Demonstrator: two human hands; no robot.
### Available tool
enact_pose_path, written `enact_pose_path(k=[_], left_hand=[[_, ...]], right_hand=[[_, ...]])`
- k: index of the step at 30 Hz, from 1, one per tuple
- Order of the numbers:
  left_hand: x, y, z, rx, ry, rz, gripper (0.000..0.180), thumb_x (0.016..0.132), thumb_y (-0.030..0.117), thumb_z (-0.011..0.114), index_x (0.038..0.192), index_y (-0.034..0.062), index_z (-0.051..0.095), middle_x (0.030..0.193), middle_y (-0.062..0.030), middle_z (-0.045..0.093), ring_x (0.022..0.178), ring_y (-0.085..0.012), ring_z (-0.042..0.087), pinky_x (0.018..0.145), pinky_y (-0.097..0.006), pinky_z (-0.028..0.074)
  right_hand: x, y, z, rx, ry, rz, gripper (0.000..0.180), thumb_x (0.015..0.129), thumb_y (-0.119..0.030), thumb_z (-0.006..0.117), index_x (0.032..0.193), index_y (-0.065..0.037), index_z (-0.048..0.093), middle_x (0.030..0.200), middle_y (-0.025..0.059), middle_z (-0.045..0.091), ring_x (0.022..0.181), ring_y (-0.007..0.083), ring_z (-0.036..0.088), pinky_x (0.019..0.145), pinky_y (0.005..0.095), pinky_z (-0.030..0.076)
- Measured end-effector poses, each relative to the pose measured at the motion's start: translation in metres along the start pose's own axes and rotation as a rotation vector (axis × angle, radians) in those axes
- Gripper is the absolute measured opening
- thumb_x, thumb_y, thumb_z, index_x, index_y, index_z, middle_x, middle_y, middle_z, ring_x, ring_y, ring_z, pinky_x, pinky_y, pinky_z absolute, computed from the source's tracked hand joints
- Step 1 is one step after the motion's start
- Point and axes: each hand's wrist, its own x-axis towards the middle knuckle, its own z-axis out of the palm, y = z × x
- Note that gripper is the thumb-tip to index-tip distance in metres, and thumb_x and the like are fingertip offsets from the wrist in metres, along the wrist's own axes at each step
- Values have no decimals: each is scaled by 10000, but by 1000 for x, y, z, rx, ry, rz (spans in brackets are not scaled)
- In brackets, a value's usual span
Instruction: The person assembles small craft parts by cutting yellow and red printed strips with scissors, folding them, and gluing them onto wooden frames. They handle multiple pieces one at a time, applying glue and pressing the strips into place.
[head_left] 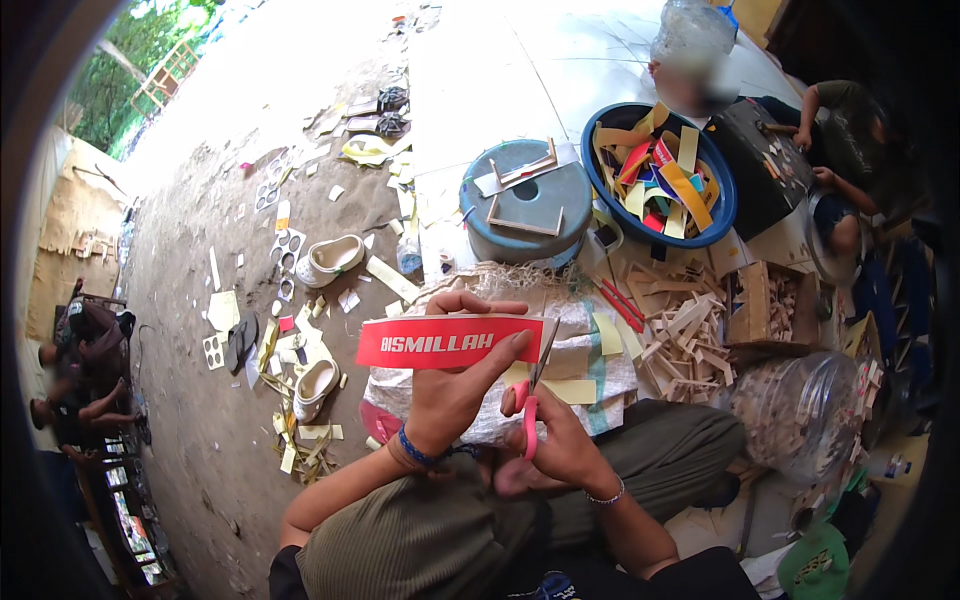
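My left hand [452, 392] grips a red strip [410, 342] with white lettering, its thumb pressed on the printed face near the right end. Pink-handled scissors [530, 415] are in my right hand [566, 440], with fingers through the handle loops. The scissor blades point up and stand at the strip's right end; whether they touch it I cannot tell. Beneath both hands lies a white woven sack [590, 350] with pale yellow strip pieces [568, 391] on it, partly hidden by my hands.
Ahead stands an upturned blue-grey tub [490, 232] with wooden frames on top. A blue basin [588, 170] holds coloured strips. To the right are a heap of wood pieces [690, 340], red-handled pliers [625, 308] and a clear plastic container [790, 410]. Clogs [330, 258] and scraps lie left; other people sit nearby.
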Motion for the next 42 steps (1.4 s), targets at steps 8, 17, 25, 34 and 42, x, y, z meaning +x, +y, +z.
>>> enact_pose_path(k=[8,17,25,34,42], left_hand=[[0,-3,-3,66,-51,74,436,942,-38,684,1250,36,385,1293,-188,625,1176,-207,645,982,-318,563],[1,-3,-3,26,-59,63,416,947,-34,678,1239,30,389,1275,-185,631,1161,-212,659,966,-316,571],[3,-5,-2,25,-37,48,465,918,-32,727,1244,48,406,1252,-181,652,1119,-197,670,941,-318,587],[2,-3,-3,34,-49,36,478,920,-21,731,1264,42,406,1249,-180,654,1109,-195,676,934,-309,592],[3,-5,-5,86,-58,37,483,920,-31,723,1276,44,406,1248,-174,650,1124,-190,666,945,-304,586]], right_hand=[[-1,-4,-2,138,-58,91,399,882,-258,793,1105,-74,518,970,48,586,810,113,583,705,295,501],[-1,1,-4,125,-63,66,379,895,-247,781,1105,-78,515,996,39,574,836,107,575,734,287,501],[-2,4,-4,162,-58,134,392,898,-270,778,1111,-61,523,988,54,571,873,132,565,769,308,502],[-3,3,-3,125,-25,111,386,893,-267,779,1092,-40,538,958,69,575,881,165,571,788,323,502],[-4,-1,0,173,-12,133,255,905,-166,744,1020,-45,551,908,46,592,815,118,570,735,290,496]])
